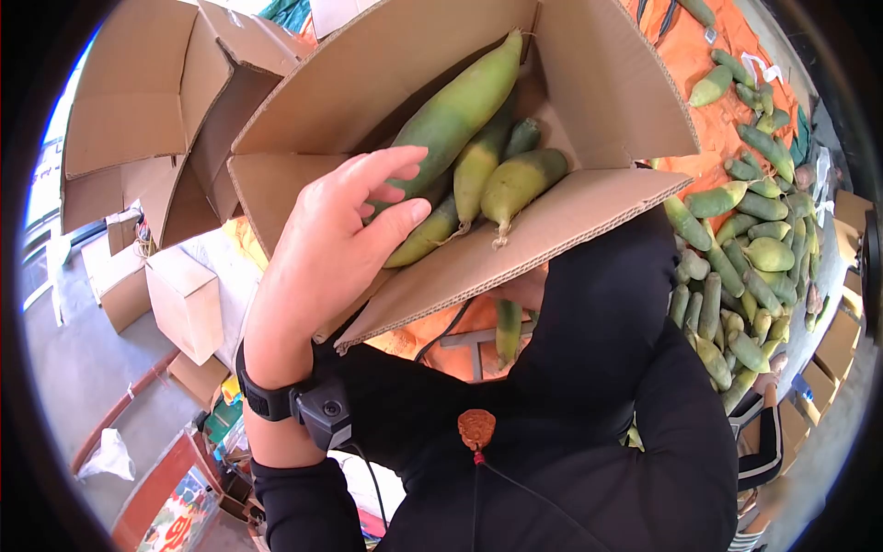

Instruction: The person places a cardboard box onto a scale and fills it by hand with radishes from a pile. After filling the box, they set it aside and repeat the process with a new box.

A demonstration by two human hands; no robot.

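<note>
My left hand (368, 198) is at the left side of an open cardboard box (612, 83). Its thumb and fingers are apart, over the lower end of a long green radish (464, 101) that slants up to the box's far corner. Whether the fingertips touch it is unclear. Shorter radishes lie beside it, among them a plump one (522, 184) with a thin root tip. A bit of skin, apparently my right hand (526, 289), shows below the box's near flap (533, 244); its fingers are hidden.
Many green radishes (768, 253) are piled on the right, some on an orange sheet (690, 166). More open cardboard boxes (129, 110) stand at the upper left. Another person's arm (763, 451) shows at the lower right. A white plastic bag (108, 455) lies lower left.
</note>
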